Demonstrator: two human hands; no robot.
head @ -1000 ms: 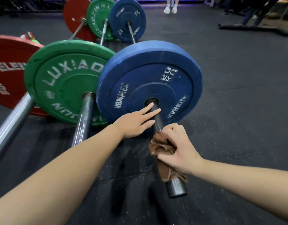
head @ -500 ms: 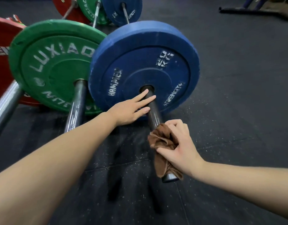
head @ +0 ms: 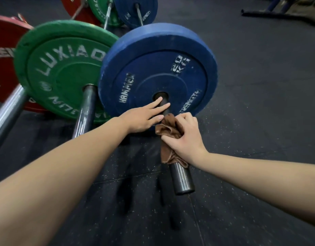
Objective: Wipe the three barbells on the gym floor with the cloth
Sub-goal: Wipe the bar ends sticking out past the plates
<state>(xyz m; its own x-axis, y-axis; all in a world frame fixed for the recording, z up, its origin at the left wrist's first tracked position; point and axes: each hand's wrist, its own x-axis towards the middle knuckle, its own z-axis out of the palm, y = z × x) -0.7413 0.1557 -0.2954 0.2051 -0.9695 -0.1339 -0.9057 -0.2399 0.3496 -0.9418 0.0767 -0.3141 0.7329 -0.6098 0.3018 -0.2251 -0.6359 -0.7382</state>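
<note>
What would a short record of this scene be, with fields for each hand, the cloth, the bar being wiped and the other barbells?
left hand: fingers straight, resting at the hub of the blue plate
right hand: grips the brown cloth
brown cloth: wrapped around the sleeve of the blue barbell, close to the plate
sleeve end: bare, past the cloth
other barbells: green plate and red plate to the left, no hand on them
floor: dark, speckled

Dark speckled rubber floor (head: pixel 259 139); blue plate (head: pixel 188 50), green plate (head: pixel 64 71), red plate (head: pixel 2 77) stand on it, side by side.
</note>
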